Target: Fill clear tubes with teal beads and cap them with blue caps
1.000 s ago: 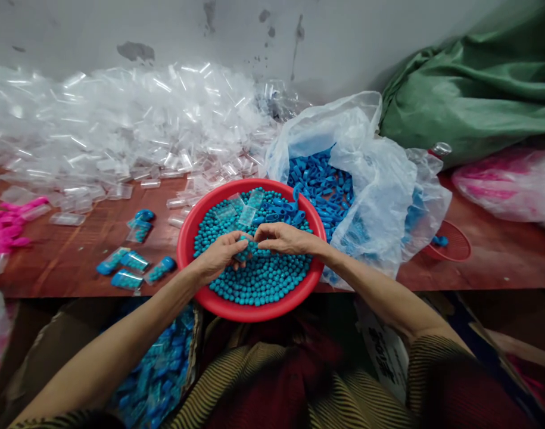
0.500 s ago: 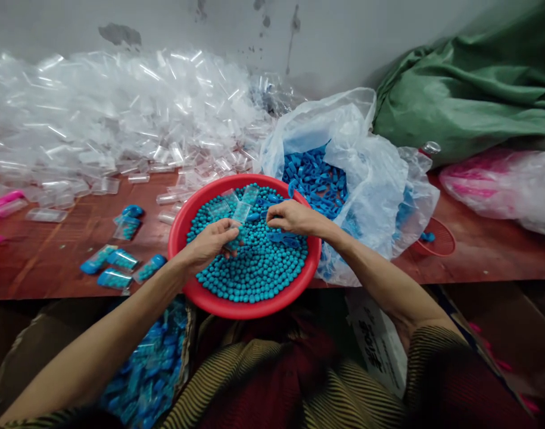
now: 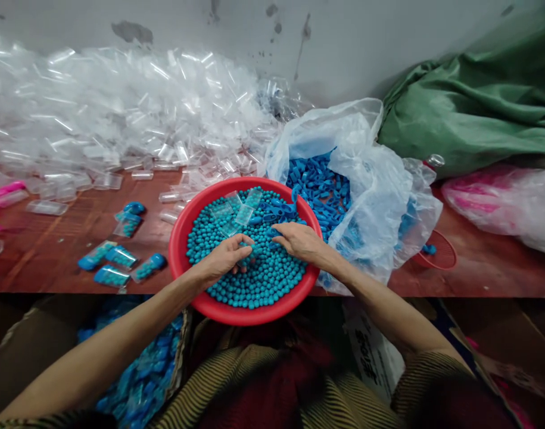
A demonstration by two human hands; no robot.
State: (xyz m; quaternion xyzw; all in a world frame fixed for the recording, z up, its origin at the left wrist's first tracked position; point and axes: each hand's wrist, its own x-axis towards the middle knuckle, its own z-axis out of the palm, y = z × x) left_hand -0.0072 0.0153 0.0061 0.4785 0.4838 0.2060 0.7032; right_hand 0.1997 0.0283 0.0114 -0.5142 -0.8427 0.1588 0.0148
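Note:
My left hand is closed on a small clear plastic container with teal beads in it, over the near half of a red basin. The fingers cover much of the container. To its right, my right hand pinches a small blue plastic piece, largely hidden by the fingertips. Both hands are apart. Loose teal beads fill the basin. On top of them, toward the back, lie several blue plastic pieces and several empty clear containers.
Filled blue-capped containers lie on the red table. A large heap of clear containers spreads behind. Right of the basin are an open bag of blue pieces, a small red basket and a green sack. A carton stands below.
My right hand moved away from the left toward the blue pieces, then came back slightly nearer with a blue piece in its fingertips. The left hand keeps its container. The view shifted slightly.

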